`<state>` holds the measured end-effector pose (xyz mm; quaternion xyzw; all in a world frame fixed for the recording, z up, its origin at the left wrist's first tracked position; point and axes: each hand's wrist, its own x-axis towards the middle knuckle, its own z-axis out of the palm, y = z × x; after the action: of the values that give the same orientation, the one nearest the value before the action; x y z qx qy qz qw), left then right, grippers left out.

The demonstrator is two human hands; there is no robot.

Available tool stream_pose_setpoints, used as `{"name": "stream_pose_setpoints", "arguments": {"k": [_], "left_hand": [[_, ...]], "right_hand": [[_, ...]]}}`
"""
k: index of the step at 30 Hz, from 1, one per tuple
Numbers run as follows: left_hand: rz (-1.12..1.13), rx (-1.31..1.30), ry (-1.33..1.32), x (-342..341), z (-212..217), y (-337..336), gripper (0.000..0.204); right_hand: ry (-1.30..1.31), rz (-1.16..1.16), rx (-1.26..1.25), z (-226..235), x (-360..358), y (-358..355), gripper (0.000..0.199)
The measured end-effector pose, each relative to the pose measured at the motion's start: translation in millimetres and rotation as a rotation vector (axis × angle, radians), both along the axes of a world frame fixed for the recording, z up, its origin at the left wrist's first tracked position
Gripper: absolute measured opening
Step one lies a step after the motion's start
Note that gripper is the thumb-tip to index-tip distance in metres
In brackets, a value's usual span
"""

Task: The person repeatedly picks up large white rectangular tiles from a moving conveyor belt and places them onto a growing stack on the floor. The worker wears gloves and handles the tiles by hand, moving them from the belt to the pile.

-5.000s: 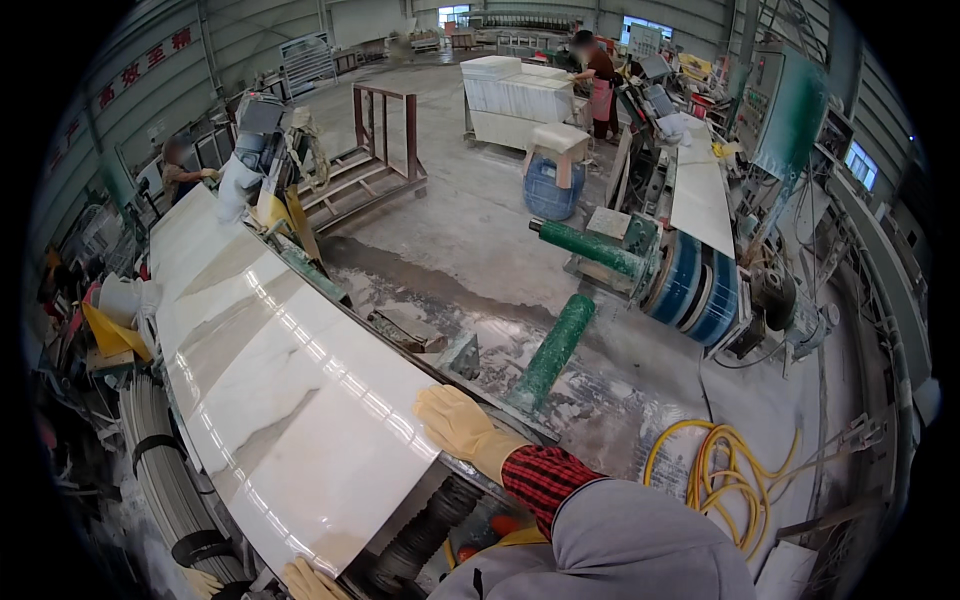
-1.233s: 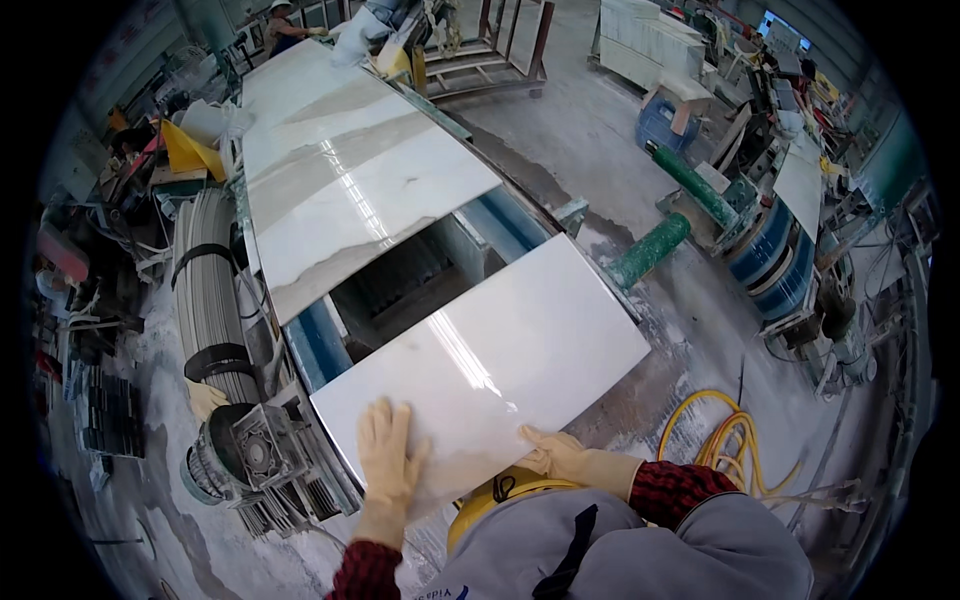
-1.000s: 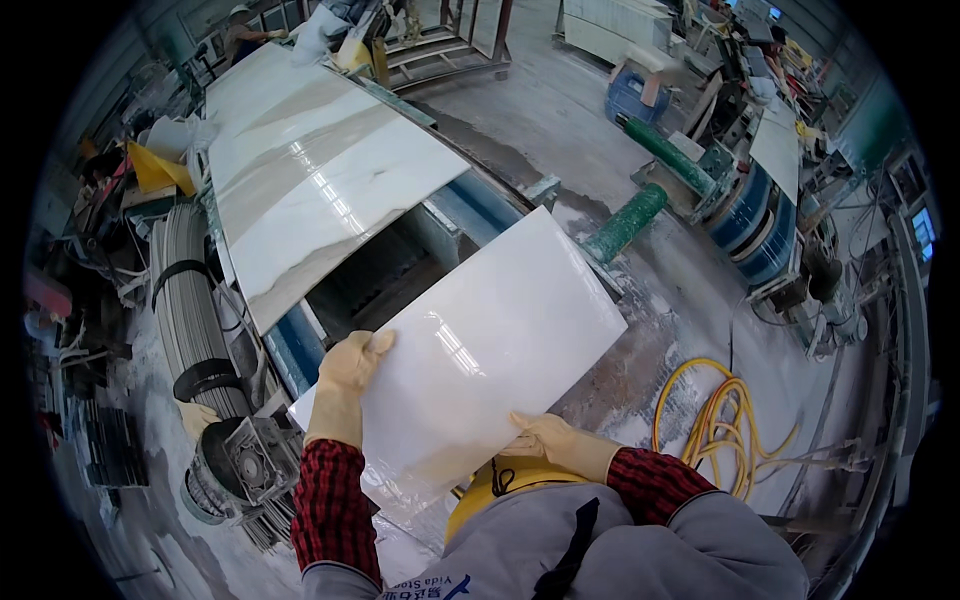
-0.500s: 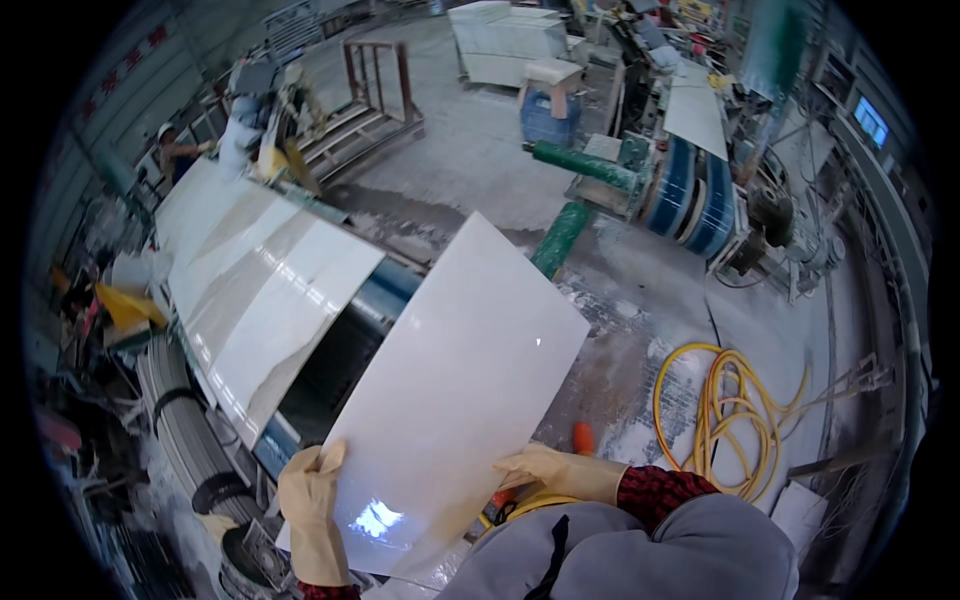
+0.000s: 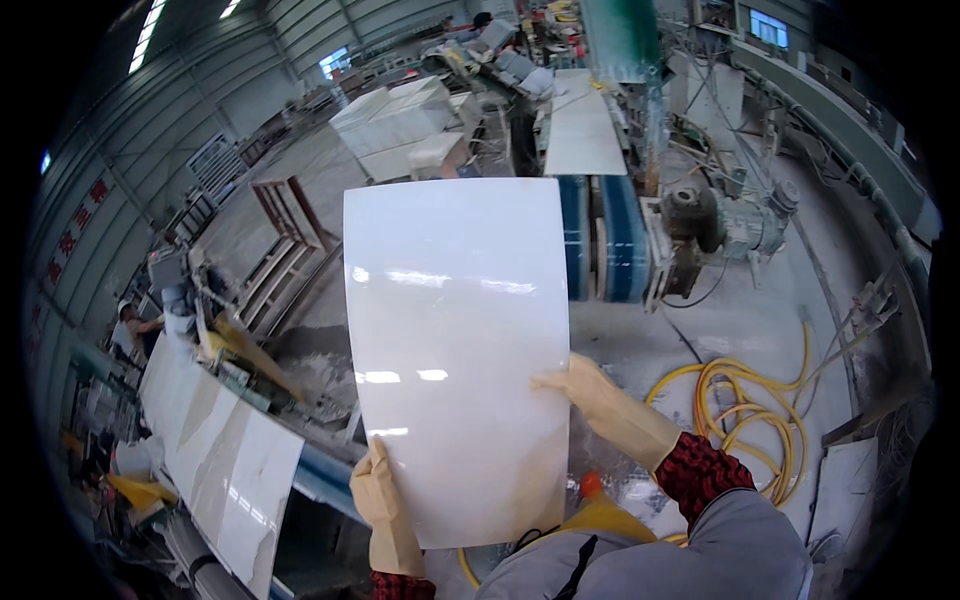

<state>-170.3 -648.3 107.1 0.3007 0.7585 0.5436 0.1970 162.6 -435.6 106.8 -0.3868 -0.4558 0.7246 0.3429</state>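
A glossy white slab (image 5: 460, 300), long and rectangular, is held up in front of my body and mirrors the roof lights. My left hand (image 5: 384, 505), in a cream rubber glove, grips its left edge near the lower corner, thumb on the face. The other edge is held by my gloved right hand (image 5: 612, 402), somewhat higher up, with the thumb laid over the front. The fingers of both hands behind the slab are hidden.
Blue conveyor belts (image 5: 625, 240) bear another pale slab (image 5: 585, 130) ahead, beside a motor (image 5: 750, 225). Patterned slabs (image 5: 215, 440) lie on a line at left, where a co-worker (image 5: 135, 325) stands. A coiled yellow hose (image 5: 745, 400) lies on the floor at right.
The slab has swung from a slant at my left to upright before me, facing the conveyor belts. Both hands keep hold of it. My view has turned right and lifted.
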Motion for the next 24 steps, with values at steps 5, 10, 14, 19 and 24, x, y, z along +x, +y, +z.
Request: {"name": "stream_pose_setpoints", "arguments": {"k": [5,10,14,19,24], "left_hand": [[-0.031,-0.049,-0.279,75.9,-25.3,118.5,0.073],[-0.205,-0.319,-0.164,105.0,-45.7,194.4,0.082],[-0.318,-0.621,-0.014,118.6,-67.8,254.6,0.086],[-0.472,-0.664,0.038,131.0,-89.4,343.4,0.087],[-0.542,-0.709,-0.004,134.8,-94.1,430.1,0.086]], "right_hand": [[-0.072,-0.184,0.040,13.0,70.1,78.5,0.044],[-0.316,-0.304,0.855,-51.2,126.4,131.1,0.063],[-0.497,-0.288,0.700,-116.4,158.4,170.4,0.079],[-0.724,-0.249,0.886,-174.4,182.6,228.5,0.059],[-1.022,-0.203,0.747,-173.8,189.6,299.4,0.062]]}}
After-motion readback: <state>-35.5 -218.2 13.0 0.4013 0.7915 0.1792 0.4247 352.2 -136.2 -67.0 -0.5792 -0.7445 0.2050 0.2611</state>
